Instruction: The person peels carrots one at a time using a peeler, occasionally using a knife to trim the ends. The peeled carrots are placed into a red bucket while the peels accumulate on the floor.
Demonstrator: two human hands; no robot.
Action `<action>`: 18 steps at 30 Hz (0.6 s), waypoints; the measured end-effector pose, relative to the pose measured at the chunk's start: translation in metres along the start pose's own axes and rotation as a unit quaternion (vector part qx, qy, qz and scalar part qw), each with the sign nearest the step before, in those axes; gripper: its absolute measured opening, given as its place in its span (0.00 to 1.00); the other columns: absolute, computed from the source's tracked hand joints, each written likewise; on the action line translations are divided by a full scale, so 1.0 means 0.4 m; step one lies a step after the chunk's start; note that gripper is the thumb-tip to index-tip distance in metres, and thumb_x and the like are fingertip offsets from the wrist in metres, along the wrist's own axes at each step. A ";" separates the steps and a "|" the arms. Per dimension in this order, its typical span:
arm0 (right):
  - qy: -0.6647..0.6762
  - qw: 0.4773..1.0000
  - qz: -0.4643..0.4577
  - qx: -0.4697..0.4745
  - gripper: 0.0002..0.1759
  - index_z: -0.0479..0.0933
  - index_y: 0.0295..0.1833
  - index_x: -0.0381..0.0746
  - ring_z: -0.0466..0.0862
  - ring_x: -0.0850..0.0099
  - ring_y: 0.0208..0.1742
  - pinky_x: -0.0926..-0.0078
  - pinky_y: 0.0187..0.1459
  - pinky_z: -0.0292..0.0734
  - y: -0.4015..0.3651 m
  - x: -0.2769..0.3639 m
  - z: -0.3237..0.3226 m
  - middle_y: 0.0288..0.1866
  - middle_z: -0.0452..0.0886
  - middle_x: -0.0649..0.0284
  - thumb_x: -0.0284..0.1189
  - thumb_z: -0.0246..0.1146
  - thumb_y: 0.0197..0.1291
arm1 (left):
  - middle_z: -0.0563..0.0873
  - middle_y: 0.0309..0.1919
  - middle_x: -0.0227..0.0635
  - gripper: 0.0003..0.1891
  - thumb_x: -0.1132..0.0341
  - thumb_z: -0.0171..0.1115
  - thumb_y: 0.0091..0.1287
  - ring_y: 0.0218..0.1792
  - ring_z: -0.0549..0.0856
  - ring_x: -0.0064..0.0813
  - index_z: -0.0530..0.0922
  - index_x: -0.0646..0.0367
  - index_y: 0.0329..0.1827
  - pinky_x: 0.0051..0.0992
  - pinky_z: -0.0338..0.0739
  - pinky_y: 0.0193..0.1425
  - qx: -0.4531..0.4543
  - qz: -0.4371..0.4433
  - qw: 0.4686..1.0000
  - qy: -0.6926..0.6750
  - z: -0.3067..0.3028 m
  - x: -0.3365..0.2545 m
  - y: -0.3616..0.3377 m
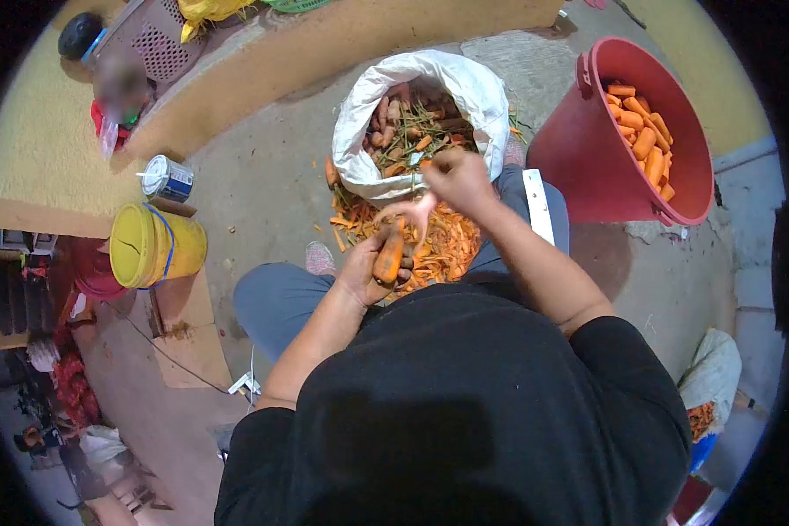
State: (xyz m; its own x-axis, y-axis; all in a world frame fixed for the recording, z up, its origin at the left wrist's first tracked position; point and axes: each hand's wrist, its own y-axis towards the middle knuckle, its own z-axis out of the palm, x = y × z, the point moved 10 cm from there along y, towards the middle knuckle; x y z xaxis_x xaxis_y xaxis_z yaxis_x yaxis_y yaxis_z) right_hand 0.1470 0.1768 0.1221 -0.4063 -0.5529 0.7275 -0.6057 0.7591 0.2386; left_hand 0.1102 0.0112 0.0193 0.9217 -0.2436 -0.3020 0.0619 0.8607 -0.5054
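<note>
My left hand [366, 267] is wrapped round a partly peeled carrot [389, 259], orange with brownish patches. My right hand [461, 182] is closed just above and to the right of it. From under that hand a pale, Y-shaped peeler [416, 210] reaches toward the carrot; its handle end is hidden. Orange peelings [451, 244] lie heaped on the floor beneath both hands. Beyond them stands an open white sack [357, 140] holding unpeeled, soil-covered carrots [394, 118] and green stalks.
At the right, a tall red bucket [579, 145] leans, containing peeled carrots [647, 145]. A yellow bucket [136, 245] and a paint tin [168, 179] stand left. Behind runs a low wall [289, 70]. Another person [121, 88] is at upper left. A cable [171, 355] crosses the floor.
</note>
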 end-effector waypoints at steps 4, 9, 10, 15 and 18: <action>-0.002 0.994 -0.046 0.097 0.14 0.81 0.30 0.39 0.80 0.57 0.28 0.65 0.35 0.75 -0.051 0.088 0.066 0.25 0.79 0.52 0.38 0.60 0.42 | 0.77 0.38 0.39 0.17 0.57 0.47 0.67 0.34 0.78 0.31 0.68 0.59 0.50 0.28 0.77 0.32 0.017 -0.006 1.000 0.016 -0.014 0.002 0.013; -0.087 0.991 0.098 -0.006 0.15 0.81 0.28 0.40 0.80 0.58 0.27 0.65 0.34 0.75 0.054 -0.123 -0.012 0.23 0.79 0.54 0.41 0.59 0.44 | 0.75 0.34 0.41 0.18 0.54 0.46 0.67 0.30 0.76 0.31 0.66 0.61 0.48 0.24 0.74 0.28 0.011 -0.026 0.999 0.038 -0.021 0.016 0.010; -0.088 0.993 0.067 -0.051 0.16 0.80 0.27 0.38 0.79 0.58 0.25 0.66 0.31 0.74 0.062 -0.132 -0.039 0.21 0.78 0.53 0.41 0.59 0.45 | 0.76 0.34 0.40 0.17 0.55 0.46 0.67 0.30 0.77 0.31 0.66 0.60 0.48 0.25 0.75 0.28 0.009 -0.026 0.999 0.029 -0.020 0.013 0.006; 0.024 0.996 0.083 0.002 0.18 0.79 0.26 0.35 0.79 0.58 0.24 0.65 0.30 0.73 0.028 -0.112 -0.004 0.21 0.78 0.51 0.41 0.61 0.44 | 0.75 0.32 0.41 0.17 0.55 0.48 0.66 0.28 0.75 0.29 0.66 0.60 0.48 0.22 0.73 0.26 0.000 -0.053 0.998 -0.028 -0.022 0.015 0.014; 0.013 0.998 -0.005 0.065 0.18 0.80 0.31 0.37 0.80 0.57 0.28 0.65 0.34 0.75 -0.035 0.036 0.042 0.27 0.79 0.50 0.42 0.62 0.43 | 0.76 0.30 0.40 0.17 0.56 0.48 0.66 0.26 0.77 0.29 0.67 0.61 0.47 0.23 0.73 0.25 -0.056 -0.021 0.998 -0.004 -0.039 0.008 0.019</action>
State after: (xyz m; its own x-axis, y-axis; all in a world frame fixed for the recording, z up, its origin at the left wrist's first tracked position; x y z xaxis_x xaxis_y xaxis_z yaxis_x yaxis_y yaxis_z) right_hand 0.1383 0.1523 0.1184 -0.3830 -0.5508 0.7416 -0.6942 0.7013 0.1623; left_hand 0.1076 0.0100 0.0019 0.9224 -0.2738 -0.2724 0.0571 0.7942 -0.6050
